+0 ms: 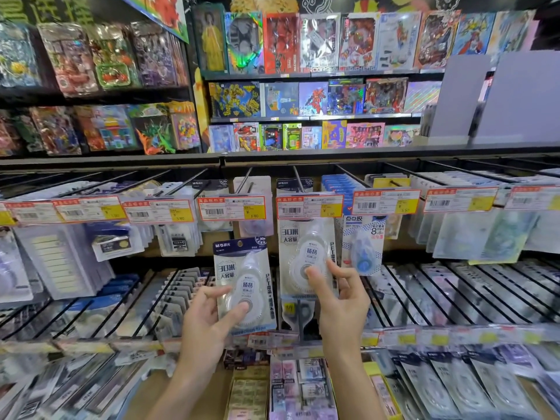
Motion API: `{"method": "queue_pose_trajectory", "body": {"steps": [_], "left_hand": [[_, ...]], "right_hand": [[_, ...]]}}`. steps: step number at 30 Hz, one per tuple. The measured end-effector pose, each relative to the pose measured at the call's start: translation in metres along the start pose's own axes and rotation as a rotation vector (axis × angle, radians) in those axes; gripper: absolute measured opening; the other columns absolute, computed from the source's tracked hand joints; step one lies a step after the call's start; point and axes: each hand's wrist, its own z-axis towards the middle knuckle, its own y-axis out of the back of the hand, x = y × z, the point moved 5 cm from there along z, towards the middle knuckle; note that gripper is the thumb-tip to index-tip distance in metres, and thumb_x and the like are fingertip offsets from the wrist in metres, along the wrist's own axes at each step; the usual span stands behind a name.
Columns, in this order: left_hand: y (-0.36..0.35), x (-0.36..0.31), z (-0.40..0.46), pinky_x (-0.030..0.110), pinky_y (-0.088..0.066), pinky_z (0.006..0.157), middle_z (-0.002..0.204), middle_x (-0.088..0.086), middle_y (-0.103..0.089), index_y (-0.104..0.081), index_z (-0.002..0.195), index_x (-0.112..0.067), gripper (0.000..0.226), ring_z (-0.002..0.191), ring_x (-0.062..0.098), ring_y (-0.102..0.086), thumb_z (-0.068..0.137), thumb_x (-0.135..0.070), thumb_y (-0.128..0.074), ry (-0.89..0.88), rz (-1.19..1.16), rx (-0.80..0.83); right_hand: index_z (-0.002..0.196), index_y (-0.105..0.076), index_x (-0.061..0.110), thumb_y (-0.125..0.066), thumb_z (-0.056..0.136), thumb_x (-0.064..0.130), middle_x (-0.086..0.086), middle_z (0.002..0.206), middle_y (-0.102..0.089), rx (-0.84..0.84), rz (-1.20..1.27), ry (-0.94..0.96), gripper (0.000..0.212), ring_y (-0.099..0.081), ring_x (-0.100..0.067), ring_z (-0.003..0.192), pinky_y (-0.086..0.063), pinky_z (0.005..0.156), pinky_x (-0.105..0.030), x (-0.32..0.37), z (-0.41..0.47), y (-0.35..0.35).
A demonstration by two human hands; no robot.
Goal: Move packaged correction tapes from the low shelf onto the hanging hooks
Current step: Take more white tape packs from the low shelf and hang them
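Stationery racks fill the aisle, toy boxes (318, 98) shelved above. The left hand (209, 325) holds a pack (242, 286) up below the hooks, fingers curled round its edge, thumb on the blister. The right hand (339, 301) pinches a second pack (307, 259) that seems to hang on its hook (298, 178). Hanging is under way, I'd say; next, the left pack's hole must meet a hook tip.
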Motion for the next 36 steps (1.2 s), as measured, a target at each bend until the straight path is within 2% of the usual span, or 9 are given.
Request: {"method": "queue_pose_trajectory", "body": {"steps": [2,4,7,14,20,26,30,34,36], "left_hand": [[0.002,0.003,0.001,0.014,-0.055,0.071,0.093,-0.017,-0.075,-0.055,0.105,-0.004,0.031,0.092,0.003,-0.071,0.081,0.001,-0.074,0.002,-0.008,-0.006],[0.005,0.005,0.002,0.026,-0.058,0.077,0.099,-0.007,-0.076,-0.056,0.105,-0.007,0.032,0.097,0.013,-0.072,0.080,-0.003,-0.076,0.004,-0.007,-0.027],[0.007,0.005,0.003,0.038,-0.057,0.086,0.102,0.000,-0.075,-0.056,0.104,-0.009,0.032,0.099,0.016,-0.072,0.080,-0.004,-0.077,0.011,-0.010,-0.032],[0.008,0.005,0.007,0.035,-0.059,0.083,0.106,0.001,-0.075,-0.058,0.105,-0.010,0.031,0.101,0.014,-0.071,0.081,-0.007,-0.076,0.023,-0.016,-0.024],[0.009,0.004,0.009,0.012,-0.053,0.072,0.098,-0.005,-0.075,-0.058,0.104,-0.008,0.030,0.092,0.000,-0.070,0.081,-0.001,-0.076,-0.001,0.007,0.006],[0.011,0.004,0.014,0.014,-0.054,0.077,0.106,-0.001,-0.071,-0.059,0.103,-0.011,0.029,0.098,-0.001,-0.068,0.081,-0.004,-0.077,-0.018,0.021,-0.001],[0.011,0.003,0.018,0.028,-0.055,0.082,0.105,0.002,-0.072,-0.059,0.102,-0.015,0.029,0.099,0.009,-0.070,0.080,-0.010,-0.078,-0.025,0.027,-0.006],[0.010,0.004,0.017,0.014,-0.054,0.074,0.104,0.003,-0.071,-0.058,0.102,-0.009,0.029,0.095,0.003,-0.069,0.082,-0.003,-0.076,-0.033,0.026,-0.004],[0.011,0.008,0.017,0.015,-0.055,0.075,0.106,0.005,-0.070,-0.057,0.103,-0.009,0.029,0.096,0.005,-0.070,0.082,-0.002,-0.076,-0.030,0.013,-0.001]], "right_hand": [[0.088,-0.066,0.015,-0.080,0.080,0.022,0.024,0.103,-0.072,-0.007,-0.006,-0.017,0.018,-0.062,0.007,0.108,-0.046,0.099,-0.028,-0.003,-0.002,0.002],[0.088,-0.066,0.017,-0.080,0.080,0.025,0.023,0.105,-0.072,-0.018,-0.016,-0.021,0.019,-0.062,0.006,0.110,-0.046,0.100,-0.032,-0.004,-0.003,0.002],[0.090,-0.065,0.018,-0.080,0.080,0.026,0.024,0.104,-0.071,-0.024,-0.020,-0.012,0.019,-0.061,0.008,0.110,-0.046,0.101,-0.031,0.000,0.000,-0.002],[0.089,-0.066,0.021,-0.080,0.082,0.026,0.021,0.107,-0.071,-0.012,-0.038,-0.010,0.017,-0.062,0.000,0.115,-0.047,0.105,-0.035,0.003,0.004,-0.008],[0.091,-0.065,0.020,-0.080,0.080,0.029,0.013,0.107,-0.072,-0.018,-0.085,-0.026,0.020,-0.064,-0.007,0.113,-0.049,0.105,-0.043,-0.004,-0.004,-0.003],[0.087,-0.063,0.024,-0.080,0.082,0.030,0.022,0.107,-0.070,0.024,-0.077,0.020,0.018,-0.062,-0.002,0.114,-0.046,0.108,-0.041,0.009,0.008,-0.018],[0.089,-0.064,0.021,-0.078,0.081,0.030,0.019,0.103,-0.071,-0.002,-0.074,0.046,0.019,-0.064,-0.005,0.110,-0.049,0.104,-0.045,0.006,0.005,-0.018],[0.084,-0.064,0.028,-0.079,0.082,0.028,0.022,0.106,-0.071,-0.007,-0.084,0.017,0.015,-0.064,-0.005,0.111,-0.049,0.104,-0.046,-0.001,0.004,-0.013],[0.081,-0.065,0.035,-0.079,0.078,0.034,0.022,0.108,-0.071,-0.008,-0.091,0.009,0.014,-0.064,-0.007,0.113,-0.048,0.105,-0.047,-0.004,0.002,-0.010]]}}
